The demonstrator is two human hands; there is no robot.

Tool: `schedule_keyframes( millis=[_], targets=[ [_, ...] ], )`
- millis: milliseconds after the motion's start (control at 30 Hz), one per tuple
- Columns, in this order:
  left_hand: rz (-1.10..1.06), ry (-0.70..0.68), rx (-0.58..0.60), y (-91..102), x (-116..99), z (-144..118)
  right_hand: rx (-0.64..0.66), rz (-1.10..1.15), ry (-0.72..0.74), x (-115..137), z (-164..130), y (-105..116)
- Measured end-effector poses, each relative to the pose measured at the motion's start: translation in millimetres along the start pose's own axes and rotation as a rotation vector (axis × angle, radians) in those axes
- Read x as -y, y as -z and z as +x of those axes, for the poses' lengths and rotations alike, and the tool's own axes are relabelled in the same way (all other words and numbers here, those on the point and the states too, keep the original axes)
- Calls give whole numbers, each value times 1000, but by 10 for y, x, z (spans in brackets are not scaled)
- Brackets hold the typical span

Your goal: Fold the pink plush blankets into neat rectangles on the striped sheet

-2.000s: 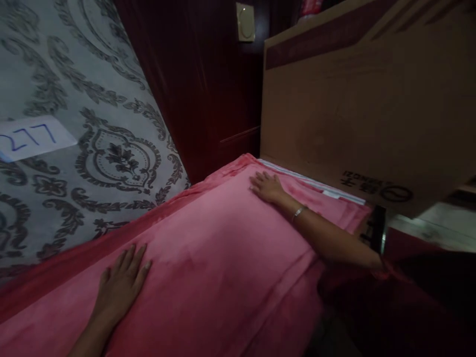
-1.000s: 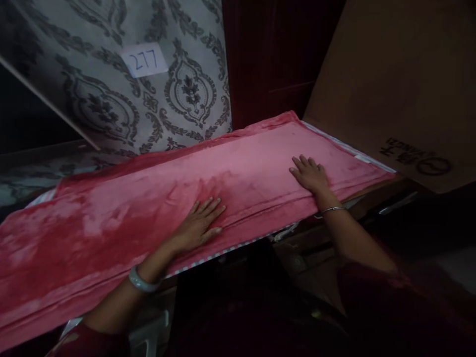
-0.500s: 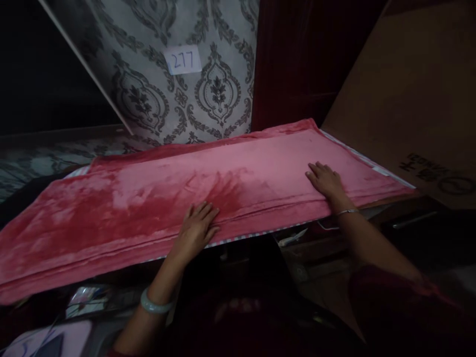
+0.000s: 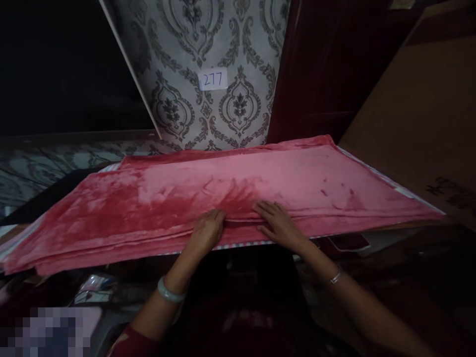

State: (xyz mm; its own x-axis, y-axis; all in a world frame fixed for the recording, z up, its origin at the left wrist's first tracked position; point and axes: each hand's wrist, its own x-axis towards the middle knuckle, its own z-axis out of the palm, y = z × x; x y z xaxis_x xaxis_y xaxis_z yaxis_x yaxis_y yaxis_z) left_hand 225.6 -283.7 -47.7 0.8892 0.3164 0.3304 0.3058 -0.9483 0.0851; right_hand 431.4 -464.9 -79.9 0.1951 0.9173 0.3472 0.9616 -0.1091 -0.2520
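A pink plush blanket (image 4: 290, 173) lies folded in long layers, with darker brushed marks in its pile. Blue, white and pink checks show along its near lower edge. My left hand (image 4: 208, 230) is closed on the near folded edge of the blanket, its fingers curled in and their tips partly hidden. Just to the right, my right hand (image 4: 278, 225) rests on that same edge, fingers stretched over the top layer and thumb apart below. Between the two hands the top fold stands slightly off the layer beneath.
Behind the blanket is patterned wallpaper with a paper label (image 4: 213, 79) reading 277. A dark screen (image 4: 70, 69) stands at the left, a dark red panel (image 4: 316, 74) at the back. A large cardboard box (image 4: 420, 119) leans at the right. Small items (image 4: 94, 287) lie below at the left.
My right hand has moved left from the blanket's right part to its near edge beside my left hand. My left hand's fingers have curled onto the fold. The view has shifted.
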Motion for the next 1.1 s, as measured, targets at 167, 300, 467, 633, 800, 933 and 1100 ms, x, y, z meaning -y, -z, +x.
schedule_keyframes(
  millis=[167,300,467,633,800,933,1100],
  targets=[
    [-14,22,-27,-13,-18,-19,-74,-65,-93,-118,58,7],
    [-12,41,-2,-20,-40,-57,-103,-61,-95,-262,24,-53],
    [85,126,52,111,125,-204,-174,10,-76,-326,-51,-179],
    [114,289,121,204,417,-414,-181,36,-84,-327,-79,-190],
    [38,284,46,100,506,-524,-152,63,-113,-355,-111,-157],
    [-31,292,4,63,500,-554,-160,79,-84,-372,-137,-156],
    [-73,289,-40,64,503,-590,-192,78,-67,-369,-152,-175]
  ],
)
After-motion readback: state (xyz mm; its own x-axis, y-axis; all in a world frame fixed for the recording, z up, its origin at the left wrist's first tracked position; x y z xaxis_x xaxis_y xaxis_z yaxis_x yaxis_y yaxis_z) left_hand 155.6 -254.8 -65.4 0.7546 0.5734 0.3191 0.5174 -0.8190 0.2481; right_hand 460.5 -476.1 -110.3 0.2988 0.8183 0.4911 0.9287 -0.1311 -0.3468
